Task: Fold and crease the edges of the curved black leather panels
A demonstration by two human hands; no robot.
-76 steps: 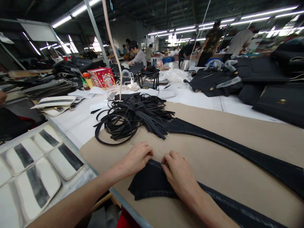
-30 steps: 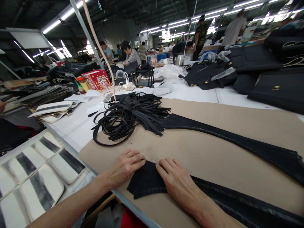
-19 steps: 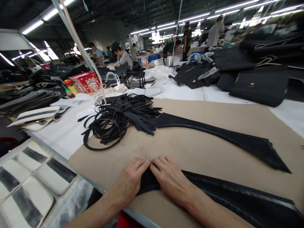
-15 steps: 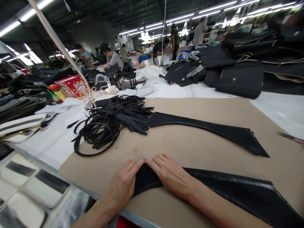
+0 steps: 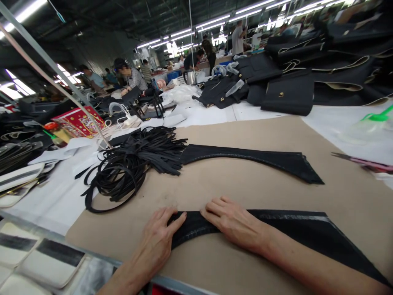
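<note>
A long curved black panel point(image 5: 307, 231), apparently leather or coated fabric, lies flat with a shiny strip along its edges. At its narrow left end, my left hand point(image 5: 159, 231) grips the panel, thumb stretched over its top and fingers at the far edge. Further right on the same edge, my right hand point(image 5: 231, 221) has its fingers bent onto the panel; its thumb is hidden. My right forearm crosses over the wider part. A second curved black panel point(image 5: 245, 155) rests beyond my hands, its left end touching a heap of black strips point(image 5: 130, 172).
Brown sheet point(image 5: 202, 188) covers the work surface. Scissors point(image 5: 362, 159) and a green-capped bottle point(image 5: 364, 129) are at right. Black bag parts point(image 5: 288, 94) pile up behind, near a red box point(image 5: 76, 121). Cream pieces point(image 5: 58, 262) sit lower left. Several people work in the background.
My hands have moved apart along the panel's far edge, the right one sliding rightward. My left thumb now lies over the panel. The view has shifted to the right.
</note>
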